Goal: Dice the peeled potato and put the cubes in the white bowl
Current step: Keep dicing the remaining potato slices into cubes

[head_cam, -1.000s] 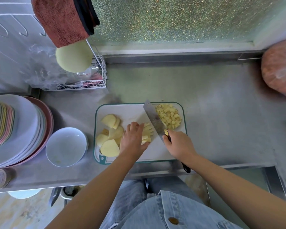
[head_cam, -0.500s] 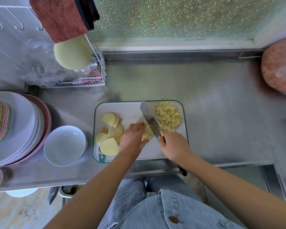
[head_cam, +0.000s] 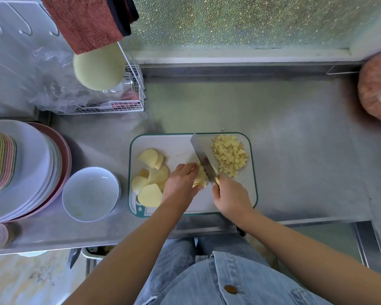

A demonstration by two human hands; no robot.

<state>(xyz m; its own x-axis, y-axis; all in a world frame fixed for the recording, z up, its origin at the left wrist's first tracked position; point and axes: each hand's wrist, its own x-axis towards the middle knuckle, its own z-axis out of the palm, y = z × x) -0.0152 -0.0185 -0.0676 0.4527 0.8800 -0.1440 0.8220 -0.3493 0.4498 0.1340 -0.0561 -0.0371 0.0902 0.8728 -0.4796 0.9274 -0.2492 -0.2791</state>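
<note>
While the knife (head_cam: 201, 160) was gripped by the right hand (head_cam: 231, 199), with the fingers wrapped tight round the handle just below the middle of the frame, the blade was angled up and to the left across the cutting board (head_cam: 178, 148). Its edge was set down right against the potato strips (head_cam: 200, 178). Those strips were pinned down by the left hand (head_cam: 182, 183), fingertips curled over them claw-style, just left of the blade. So both hands were clamped on something, nothing spread out. The black butt of the handle could be seen poking out under the right wrist, past the board's lower edge.

Right of the blade, a pile of diced cubes (head_cam: 230, 156) was heaped in the board's upper right corner, clear of both hands. On the board's left half, a few flat potato slices (head_cam: 151, 175) were left overlapped in a loose bunch.

The white bowl (head_cam: 90, 193) was parked just left of the board on the steel counter (head_cam: 295, 150). Only a faint greenish smear could be made out inside it. A stack of plates (head_cam: 24, 168) was sat just beside it at the left edge. A wire rack (head_cam: 128, 106) was tucked in the upper left, with a reddish towel (head_cam: 84, 20) hung above it.
</note>
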